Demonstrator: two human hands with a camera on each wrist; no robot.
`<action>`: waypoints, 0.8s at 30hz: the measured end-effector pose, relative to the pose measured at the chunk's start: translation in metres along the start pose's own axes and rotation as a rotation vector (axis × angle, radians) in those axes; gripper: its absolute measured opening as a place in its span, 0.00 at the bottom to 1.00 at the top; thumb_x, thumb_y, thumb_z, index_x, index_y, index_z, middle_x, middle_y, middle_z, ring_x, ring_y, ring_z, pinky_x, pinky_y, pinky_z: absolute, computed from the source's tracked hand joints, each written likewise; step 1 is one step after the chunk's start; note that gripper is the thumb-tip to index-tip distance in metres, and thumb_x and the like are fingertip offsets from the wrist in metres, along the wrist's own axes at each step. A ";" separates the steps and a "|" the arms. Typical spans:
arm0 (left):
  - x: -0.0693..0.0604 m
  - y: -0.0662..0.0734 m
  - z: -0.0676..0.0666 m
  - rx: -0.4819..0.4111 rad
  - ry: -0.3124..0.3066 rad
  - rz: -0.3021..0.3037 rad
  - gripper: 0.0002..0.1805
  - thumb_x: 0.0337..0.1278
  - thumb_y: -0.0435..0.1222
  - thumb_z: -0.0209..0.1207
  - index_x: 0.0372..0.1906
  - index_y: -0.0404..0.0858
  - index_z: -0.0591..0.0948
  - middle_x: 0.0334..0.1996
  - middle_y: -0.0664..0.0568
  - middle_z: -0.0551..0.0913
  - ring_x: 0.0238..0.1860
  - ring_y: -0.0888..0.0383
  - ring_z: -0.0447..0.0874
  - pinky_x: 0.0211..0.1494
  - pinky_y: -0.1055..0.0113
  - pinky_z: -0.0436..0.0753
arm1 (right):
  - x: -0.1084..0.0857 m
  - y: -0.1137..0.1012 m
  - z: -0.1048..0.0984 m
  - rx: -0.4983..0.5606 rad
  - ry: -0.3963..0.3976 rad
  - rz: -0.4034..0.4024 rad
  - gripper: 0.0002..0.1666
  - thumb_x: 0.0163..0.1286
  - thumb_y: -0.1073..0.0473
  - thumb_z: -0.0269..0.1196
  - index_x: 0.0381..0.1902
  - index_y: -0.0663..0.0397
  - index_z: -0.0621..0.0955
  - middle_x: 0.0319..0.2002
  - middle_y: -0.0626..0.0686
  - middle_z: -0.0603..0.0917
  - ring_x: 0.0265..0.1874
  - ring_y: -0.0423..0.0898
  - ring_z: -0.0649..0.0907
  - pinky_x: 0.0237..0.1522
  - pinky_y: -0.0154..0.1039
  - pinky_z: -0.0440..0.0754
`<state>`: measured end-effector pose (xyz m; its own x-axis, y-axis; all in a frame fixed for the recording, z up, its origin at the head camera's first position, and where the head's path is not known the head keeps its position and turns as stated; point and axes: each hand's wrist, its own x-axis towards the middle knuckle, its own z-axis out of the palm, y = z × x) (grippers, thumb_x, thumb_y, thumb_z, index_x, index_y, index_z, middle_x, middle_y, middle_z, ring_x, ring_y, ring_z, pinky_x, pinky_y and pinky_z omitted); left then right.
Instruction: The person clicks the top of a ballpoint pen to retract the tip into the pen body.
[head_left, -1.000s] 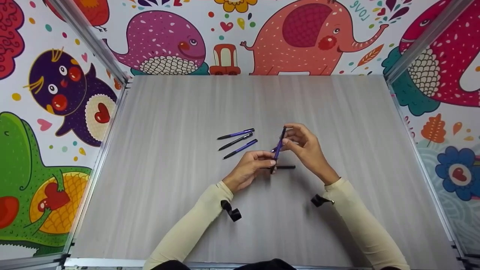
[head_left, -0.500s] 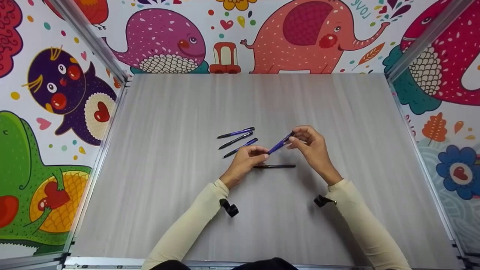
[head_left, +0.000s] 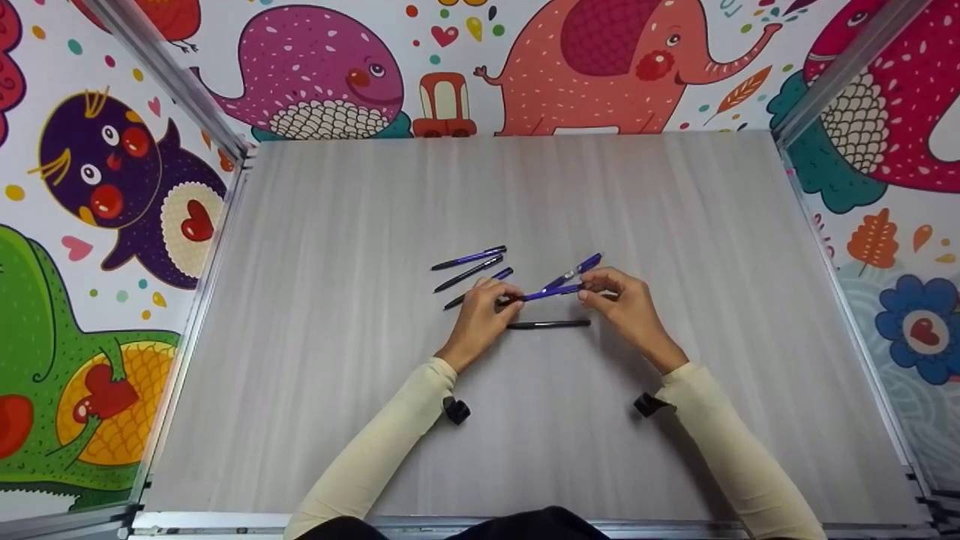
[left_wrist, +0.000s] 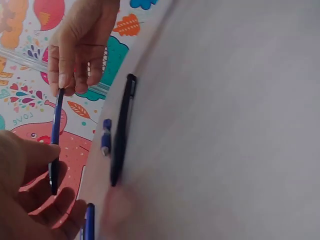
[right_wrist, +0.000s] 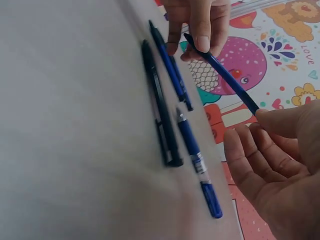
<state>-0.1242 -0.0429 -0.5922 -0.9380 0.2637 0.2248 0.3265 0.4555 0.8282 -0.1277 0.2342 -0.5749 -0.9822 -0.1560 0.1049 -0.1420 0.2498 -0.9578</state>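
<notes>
A blue pen with a black grip (head_left: 551, 292) is held between both hands, above the table. The left hand (head_left: 480, 319) pinches its dark tip end with thumb and fingers; the right hand (head_left: 626, 307) pinches the other end. In the right wrist view the same pen (right_wrist: 227, 77) slants between the two hands. Just behind it a blue pen with a clear middle (head_left: 589, 264) lies on the table. A black pen (head_left: 550, 325) lies crosswise in front of the hands. One blue pen (head_left: 454, 301) is partly covered by the left hand.
Left of the held pen, another blue pen (head_left: 469, 258) and a black pen (head_left: 469, 274) lie slanted side by side on the grey table (head_left: 337, 420). Metal rails frame the table, and printed animal panels (head_left: 322, 67) stand behind and beside it.
The held pen has swung from steep to nearly level, and the left hand has moved left. The pen with the clear middle now shows lying behind the hands. The head view has shifted slightly.
</notes>
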 end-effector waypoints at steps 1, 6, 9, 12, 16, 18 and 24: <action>0.000 -0.002 0.001 0.022 0.005 0.023 0.05 0.70 0.29 0.72 0.46 0.36 0.92 0.45 0.50 0.92 0.52 0.53 0.85 0.57 0.59 0.85 | 0.000 0.001 0.000 -0.018 -0.003 0.004 0.15 0.71 0.73 0.74 0.53 0.72 0.87 0.43 0.63 0.90 0.40 0.43 0.89 0.46 0.32 0.89; -0.001 -0.029 0.014 0.101 0.032 0.120 0.05 0.68 0.31 0.73 0.45 0.38 0.91 0.44 0.51 0.91 0.51 0.51 0.83 0.57 0.58 0.84 | -0.003 0.010 0.000 -0.108 -0.009 0.006 0.10 0.72 0.71 0.74 0.50 0.64 0.90 0.43 0.59 0.92 0.43 0.44 0.89 0.48 0.28 0.85; -0.001 -0.047 0.022 0.158 0.038 0.165 0.05 0.68 0.33 0.74 0.45 0.40 0.91 0.44 0.53 0.91 0.52 0.53 0.82 0.58 0.60 0.82 | -0.005 0.017 0.000 -0.152 -0.021 -0.031 0.10 0.71 0.73 0.74 0.48 0.63 0.91 0.42 0.58 0.92 0.42 0.46 0.89 0.46 0.26 0.84; -0.001 -0.053 0.024 0.216 0.039 0.217 0.05 0.69 0.35 0.74 0.45 0.41 0.92 0.44 0.54 0.91 0.52 0.53 0.82 0.59 0.58 0.81 | -0.006 0.024 0.000 -0.201 -0.044 -0.093 0.10 0.70 0.74 0.74 0.48 0.65 0.90 0.41 0.58 0.92 0.39 0.46 0.88 0.43 0.26 0.82; -0.003 -0.045 0.019 0.304 0.037 0.264 0.04 0.70 0.35 0.73 0.44 0.42 0.92 0.43 0.55 0.90 0.52 0.53 0.82 0.54 0.54 0.82 | -0.008 0.033 -0.001 -0.259 -0.076 -0.135 0.09 0.70 0.73 0.74 0.47 0.64 0.90 0.41 0.56 0.91 0.38 0.43 0.85 0.42 0.26 0.80; -0.003 -0.040 0.018 0.327 0.022 0.264 0.03 0.72 0.36 0.72 0.45 0.41 0.92 0.43 0.55 0.90 0.53 0.52 0.82 0.54 0.52 0.81 | -0.009 0.036 -0.001 -0.276 -0.087 -0.137 0.09 0.70 0.73 0.75 0.47 0.63 0.91 0.41 0.55 0.91 0.38 0.43 0.84 0.41 0.27 0.79; -0.001 -0.023 0.013 0.452 0.007 0.301 0.03 0.73 0.36 0.71 0.44 0.41 0.92 0.44 0.53 0.90 0.54 0.51 0.82 0.52 0.50 0.79 | -0.006 0.039 -0.003 -0.309 -0.105 -0.140 0.08 0.70 0.72 0.75 0.46 0.61 0.92 0.41 0.53 0.90 0.37 0.44 0.82 0.39 0.29 0.77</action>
<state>-0.1295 -0.0427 -0.6176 -0.7954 0.4340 0.4231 0.5971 0.6812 0.4237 -0.1274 0.2480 -0.6118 -0.9348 -0.3027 0.1857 -0.3205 0.4939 -0.8083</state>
